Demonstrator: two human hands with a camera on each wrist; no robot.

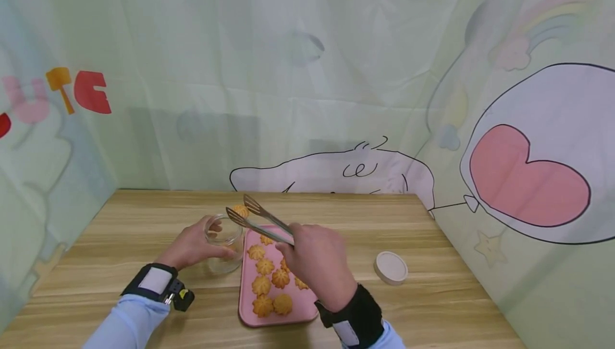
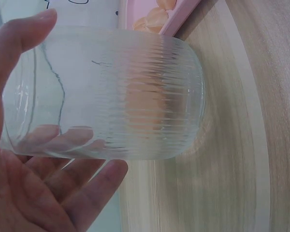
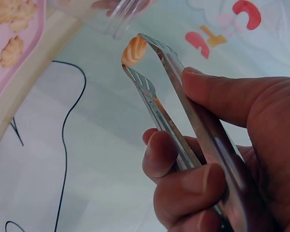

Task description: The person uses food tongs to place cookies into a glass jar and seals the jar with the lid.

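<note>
My left hand (image 1: 192, 245) grips a clear glass jar (image 2: 87, 92), thumb on one side and fingers on the other. An orange-brown patch, blurred by the glass, shows through the jar's ribbed lower part in the left wrist view. Metal tongs (image 1: 266, 223) are held in my right hand (image 1: 317, 261). Between their slotted tips they pinch a swirled golden cookie (image 3: 134, 51), close to the jar's mouth and just beyond it in the head view. Beside the jar lies a pink tray (image 1: 301, 312) with several cookies (image 1: 261, 285), partly covered by my right hand.
A round white lid (image 1: 391, 268) lies on the wooden table (image 1: 432, 295), to the right of the tray. Behind the table hangs a printed cloth backdrop (image 1: 192, 71), which also runs along both sides.
</note>
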